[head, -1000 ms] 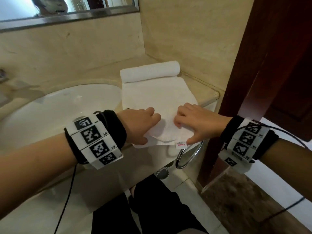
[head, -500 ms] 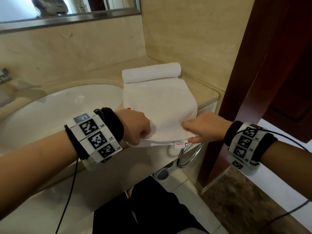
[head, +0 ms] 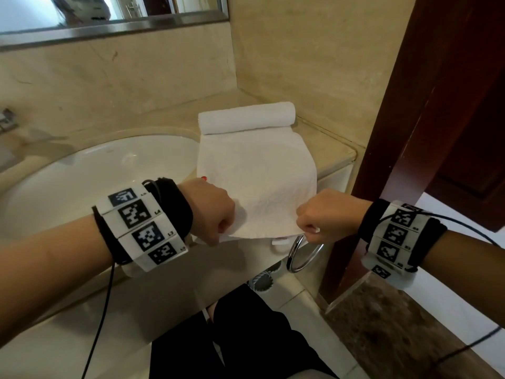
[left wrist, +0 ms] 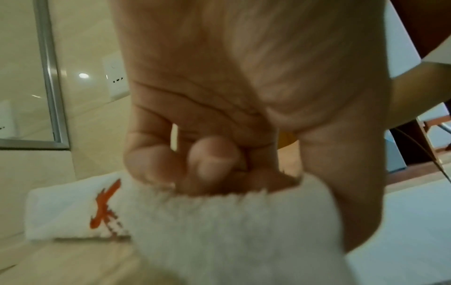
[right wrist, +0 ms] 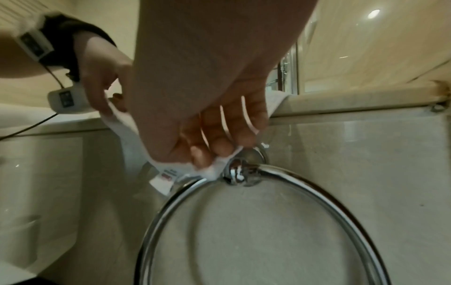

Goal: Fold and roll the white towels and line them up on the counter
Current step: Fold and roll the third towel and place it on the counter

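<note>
A folded white towel [head: 254, 184] lies flat on the beige counter [head: 330, 157], its near edge hanging just past the counter's front. My left hand [head: 216, 212] grips the near left corner, fingers curled round the cloth [left wrist: 231, 221]. My right hand [head: 325, 214] pinches the near right corner [right wrist: 219, 165], where a small label hangs. A rolled white towel [head: 246, 117] lies across the counter behind the flat one, touching its far edge; the left wrist view shows an orange mark on it [left wrist: 73, 208].
A white sink basin [head: 95, 181] sits left of the towels. A chrome towel ring [right wrist: 244, 221] hangs on the counter front below my right hand. A dark wooden door frame [head: 410, 105] stands to the right, the beige wall and mirror [head: 109, 12] behind.
Both hands went from resting on the towel's near end to gripping its two near corners and drawing them toward me, pulling the near edge taut over the counter's front.
</note>
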A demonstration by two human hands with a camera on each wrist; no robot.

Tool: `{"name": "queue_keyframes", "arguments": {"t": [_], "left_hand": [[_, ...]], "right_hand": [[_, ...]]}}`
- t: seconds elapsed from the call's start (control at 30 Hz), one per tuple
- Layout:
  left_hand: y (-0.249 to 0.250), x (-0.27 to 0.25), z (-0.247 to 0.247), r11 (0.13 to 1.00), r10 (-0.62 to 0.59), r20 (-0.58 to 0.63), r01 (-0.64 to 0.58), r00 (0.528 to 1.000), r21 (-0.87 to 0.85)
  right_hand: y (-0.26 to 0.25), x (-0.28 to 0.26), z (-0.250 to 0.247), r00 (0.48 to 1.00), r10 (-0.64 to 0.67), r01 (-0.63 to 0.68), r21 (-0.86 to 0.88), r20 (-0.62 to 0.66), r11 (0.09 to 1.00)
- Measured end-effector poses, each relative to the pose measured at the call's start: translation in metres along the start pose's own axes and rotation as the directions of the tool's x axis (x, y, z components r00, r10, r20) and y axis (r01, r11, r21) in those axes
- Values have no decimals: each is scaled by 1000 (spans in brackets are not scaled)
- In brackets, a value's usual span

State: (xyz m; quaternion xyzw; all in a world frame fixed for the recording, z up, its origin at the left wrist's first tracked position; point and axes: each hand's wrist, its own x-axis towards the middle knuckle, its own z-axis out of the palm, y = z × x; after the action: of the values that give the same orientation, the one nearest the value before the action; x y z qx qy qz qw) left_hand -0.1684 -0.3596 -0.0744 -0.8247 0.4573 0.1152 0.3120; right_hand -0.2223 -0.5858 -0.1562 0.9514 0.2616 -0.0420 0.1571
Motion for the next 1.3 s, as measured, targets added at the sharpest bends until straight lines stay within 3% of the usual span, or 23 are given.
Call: {"name": "queue_keyframes", "arguments": {"t": [0.03, 0.13, 0.23, 0.33, 0.4, 0.57, 0.7, 0.83, 0.9, 1.03, 1.13, 1.2, 1.3], "left_hand": [[1, 1, 2, 1000, 3, 0, -3, 1000, -2], [-2, 0, 1, 997, 15, 40, -12, 999, -75], [-10, -1, -8, 928, 117, 73, -83, 991, -363], [-28, 5, -23, 781, 131, -64, -143, 989, -608], [-44, 13, -34, 715, 56, -141, -139, 988, -685], [-85, 50, -50, 592, -170, -264, -116, 949, -797], [-116, 86, -44, 540, -419, -330, -60, 846, -840], [-154, 114, -27, 495, -652, -229, 178, 723, -850], [-166, 122, -22, 451, -707, -191, 227, 680, -863], [-178, 135, -19, 460, -723, -179, 271, 668, -845], [-183, 146, -15, 398, -722, -107, 284, 684, -872], [-187, 150, -11, 323, -724, -37, 290, 689, -901], [-191, 154, -4, 142, -716, 66, 237, 695, -961]], "right_hand": [[-1, 0, 0, 998, 28, -30, 29, 56, 999], [-2, -1, -3, 996, 67, -72, 101, 54, 992], [4, 1, -8, 991, 131, -135, 386, 36, 912], [20, 5, -24, 975, 214, -90, 798, -51, 596], [34, 14, -36, 953, 288, -23, 921, -98, 388], [68, 53, -63, 853, 517, 19, 995, -69, 102], [92, 87, -71, 757, 652, 73, 985, 47, -156], [122, 119, -67, 513, 828, 46, 957, 225, -288], [134, 131, -65, 445, 851, 45, 942, 280, -333], [169, 166, -24, 393, 852, 11, 925, 345, -380], [173, 179, -9, 407, 833, 99, 889, 375, -448], [156, 166, -28, 399, 835, 137, 876, 379, -463], [156, 164, -24, 374, 848, 141, 881, 375, -451]]}}
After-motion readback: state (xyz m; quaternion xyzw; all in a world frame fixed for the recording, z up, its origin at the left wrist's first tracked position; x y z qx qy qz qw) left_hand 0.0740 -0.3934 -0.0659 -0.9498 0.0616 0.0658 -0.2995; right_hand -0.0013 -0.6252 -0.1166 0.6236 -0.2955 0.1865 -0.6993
